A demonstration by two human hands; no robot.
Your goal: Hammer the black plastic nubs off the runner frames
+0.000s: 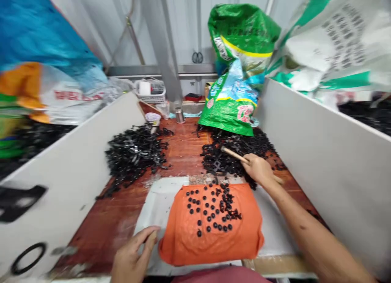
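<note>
My right hand (258,167) is closed around a slim wooden stick (234,154). Its dark far end reaches into a heap of small black parts (216,154), which look like rubber or plastic pieces. In front of me lies an orange cloth-like pad (183,246) with many round black pieces (209,229) spread over it. A clump of tangled black bits (227,205) sits on the pad's right half. Just left of the pad, my left hand (134,254) has thumb and forefinger pinched together; whatever is between them is too small to make out.
Another black heap (134,152) lies at the left of the reddish wooden table (180,148). White boards (320,152) wall both sides. A green bag (229,116) rests behind the right heap. At the back stand a metal can (179,115) and a white basket (151,96).
</note>
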